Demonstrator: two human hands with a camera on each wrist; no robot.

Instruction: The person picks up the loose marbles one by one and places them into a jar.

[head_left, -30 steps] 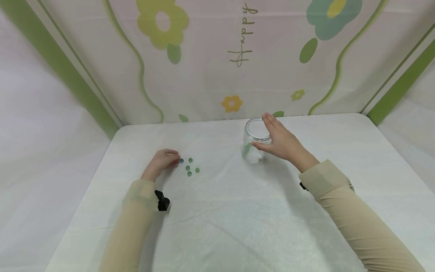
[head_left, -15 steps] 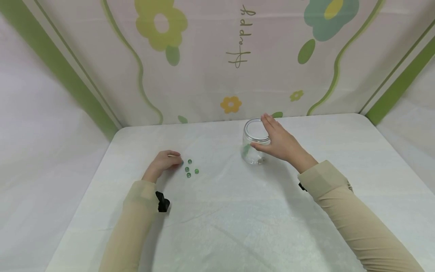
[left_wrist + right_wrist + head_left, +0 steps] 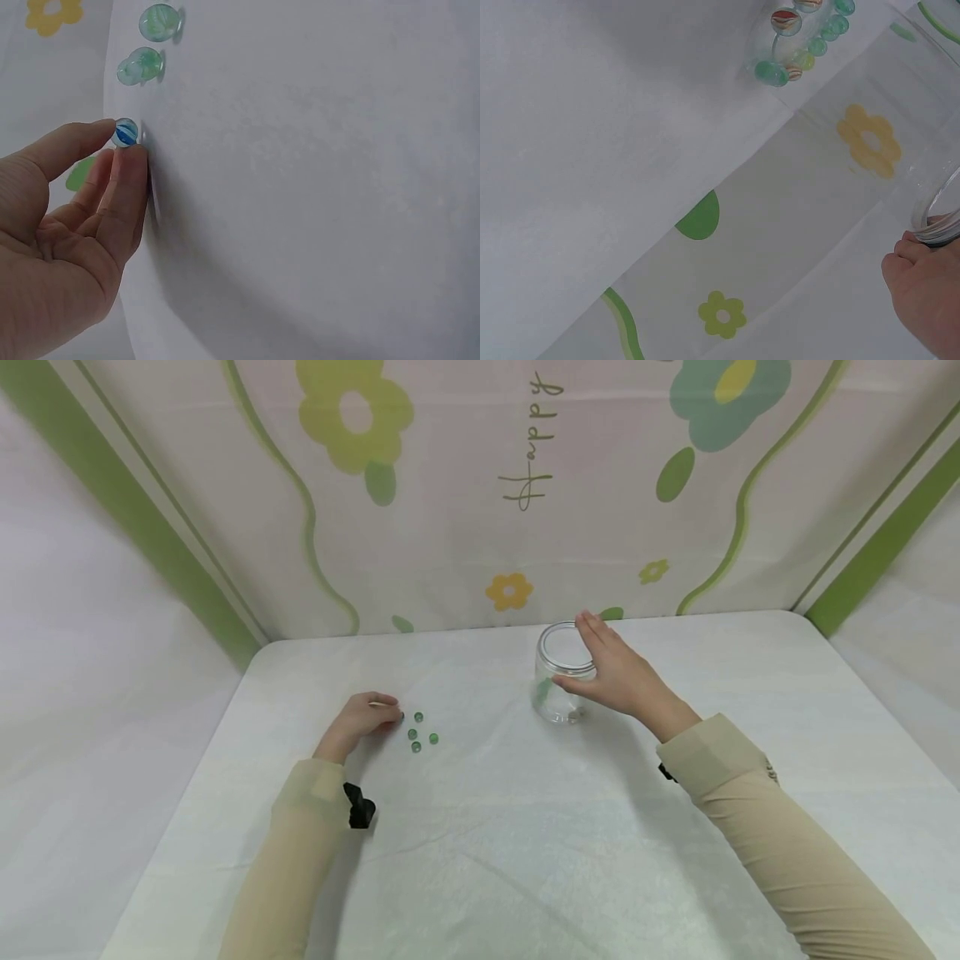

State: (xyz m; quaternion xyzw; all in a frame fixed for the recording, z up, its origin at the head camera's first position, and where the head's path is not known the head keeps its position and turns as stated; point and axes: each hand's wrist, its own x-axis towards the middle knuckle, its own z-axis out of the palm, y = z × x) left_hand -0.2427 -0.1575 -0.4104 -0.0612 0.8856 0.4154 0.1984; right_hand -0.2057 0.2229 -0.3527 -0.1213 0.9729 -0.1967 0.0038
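My left hand (image 3: 366, 717) pinches a clear marble with blue swirls (image 3: 125, 133) between thumb and fingertips, low over the white table. Just to its right in the head view lie several green marbles (image 3: 412, 734); some of these green-swirled marbles (image 3: 159, 22) show at the top of the left wrist view. Toward the back of the table a clear jar (image 3: 551, 693) stands upright. My right hand (image 3: 618, 675) holds it near the rim, thumb on the near side and fingers on the far side. Inside the jar are green and red-striped marbles (image 3: 786, 21).
The white tabletop (image 3: 510, 843) has rounded back corners. Behind it hangs a cloth backdrop (image 3: 450, 543) with flowers and lettering, close behind the jar. White cloth walls (image 3: 90, 652) rise at both sides. Each wrist wears a black camera mount (image 3: 360, 807).
The left hand has moved slightly right and its fingertips have closed on the blue marble, which they now mostly cover in the head view. The right hand and jar stay put.
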